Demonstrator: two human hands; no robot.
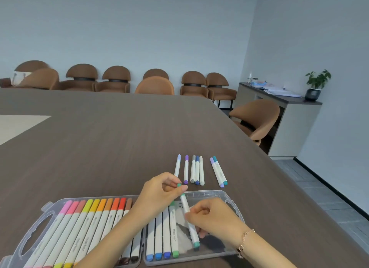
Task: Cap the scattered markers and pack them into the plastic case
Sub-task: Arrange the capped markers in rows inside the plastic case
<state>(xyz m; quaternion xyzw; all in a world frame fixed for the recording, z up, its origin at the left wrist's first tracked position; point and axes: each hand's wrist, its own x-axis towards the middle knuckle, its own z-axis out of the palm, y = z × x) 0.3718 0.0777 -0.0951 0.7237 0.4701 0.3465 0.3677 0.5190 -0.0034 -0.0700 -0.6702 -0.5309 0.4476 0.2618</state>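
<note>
A clear plastic case [223,194] lies open on the brown table, its left half filled with several pink-to-brown markers [83,223] and its right half with blue and green ones [165,231]. My right hand [213,217] grips the white barrel of a teal-green marker [187,213] above the case's right half. My left hand [159,190] pinches the green cap at that marker's top end. Beyond the case lie several capped markers [196,171] in a loose row, with a lilac and teal pair [218,172] at the right.
The table's right edge [279,168] runs diagonally close to the loose markers. Brown chairs [117,80] line the far wall, one [257,118] stands by the table's right side. A sideboard with papers and a potted plant [316,86] is at the right.
</note>
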